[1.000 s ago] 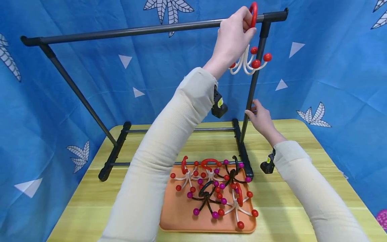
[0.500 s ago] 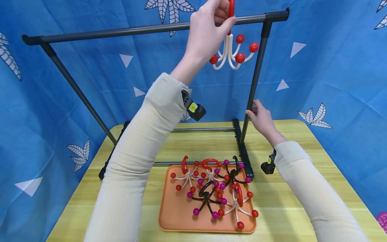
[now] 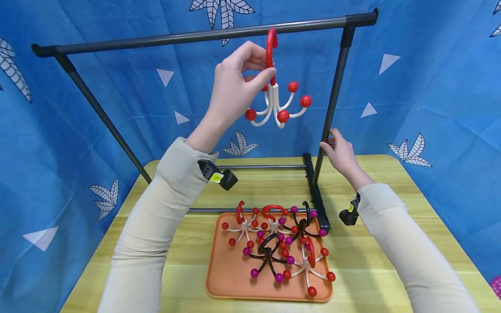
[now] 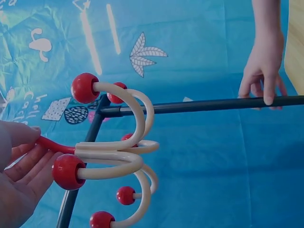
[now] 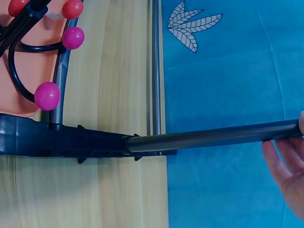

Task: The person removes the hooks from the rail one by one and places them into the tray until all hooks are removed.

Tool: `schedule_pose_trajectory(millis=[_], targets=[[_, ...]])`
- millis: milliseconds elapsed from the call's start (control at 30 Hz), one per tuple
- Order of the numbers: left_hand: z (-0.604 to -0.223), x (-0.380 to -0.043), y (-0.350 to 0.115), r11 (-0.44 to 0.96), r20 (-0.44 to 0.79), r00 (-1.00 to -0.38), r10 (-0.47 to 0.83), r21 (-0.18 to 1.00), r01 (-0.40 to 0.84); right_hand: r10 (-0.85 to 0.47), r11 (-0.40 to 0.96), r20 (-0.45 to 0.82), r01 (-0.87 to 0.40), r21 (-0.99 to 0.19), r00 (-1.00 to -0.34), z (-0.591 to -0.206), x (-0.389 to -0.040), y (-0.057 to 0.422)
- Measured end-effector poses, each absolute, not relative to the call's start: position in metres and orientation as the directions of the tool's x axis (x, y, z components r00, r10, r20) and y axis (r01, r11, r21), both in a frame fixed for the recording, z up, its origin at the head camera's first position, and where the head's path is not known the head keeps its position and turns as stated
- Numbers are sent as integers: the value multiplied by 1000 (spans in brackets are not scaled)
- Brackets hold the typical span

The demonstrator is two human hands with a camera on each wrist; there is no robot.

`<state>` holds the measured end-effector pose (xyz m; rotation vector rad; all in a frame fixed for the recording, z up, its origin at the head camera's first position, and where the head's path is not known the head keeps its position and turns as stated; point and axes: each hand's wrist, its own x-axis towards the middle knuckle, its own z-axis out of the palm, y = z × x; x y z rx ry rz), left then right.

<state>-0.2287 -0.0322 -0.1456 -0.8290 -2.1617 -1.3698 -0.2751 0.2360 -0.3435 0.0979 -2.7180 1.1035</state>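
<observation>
In the head view my left hand [image 3: 236,87] pinches the red hook of a white multi-arm hanger hook [image 3: 275,102] between thumb and fingers. Red balls tip its curved arms, which hang below the hand. The hook's curved top overlaps the top rail [image 3: 156,41] of a black garment rack. In the left wrist view the hanger hook [image 4: 109,151] points away from the palm, its arms spread. My right hand [image 3: 342,152] has thumb and fingers around the rack's right post [image 3: 334,95], low down; the right wrist view shows the fingers at that post [image 5: 213,135].
An orange tray [image 3: 231,289] on the wooden table [image 3: 184,265] holds several more hanger hooks, some white with red balls [image 3: 307,263], others black with purple balls [image 3: 268,252]. The rack's right foot [image 3: 318,200] stands just behind the tray. A blue patterned cloth [image 3: 195,87] hangs behind.
My left hand has moved left and then down along the rail with the hanger hook, from near the right corner to below the rail. The right hand stays at the post.
</observation>
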Motion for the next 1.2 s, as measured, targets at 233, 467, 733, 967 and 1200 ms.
schedule_pose_trajectory(millis=[233,467,733,967,1200], targets=[[-180,-206,-57,292,641,-717,275,655,697,16,715,213,-138,-685,-977,-343,-269,238],[-219,-181,-80,296,630,-714,305,650,700,30,715,203,-121,-688,-979,-343,-265,241],[-259,-149,-100,293,604,-723,337,662,690,31,716,208,-124,-687,-978,-343,-264,244],[-301,-119,-115,364,558,-729,397,634,683,21,718,205,-128,-684,-978,-343,-265,243],[-336,-101,-126,461,404,-796,451,658,596,13,719,214,-140,-680,-977,-342,-265,243]])
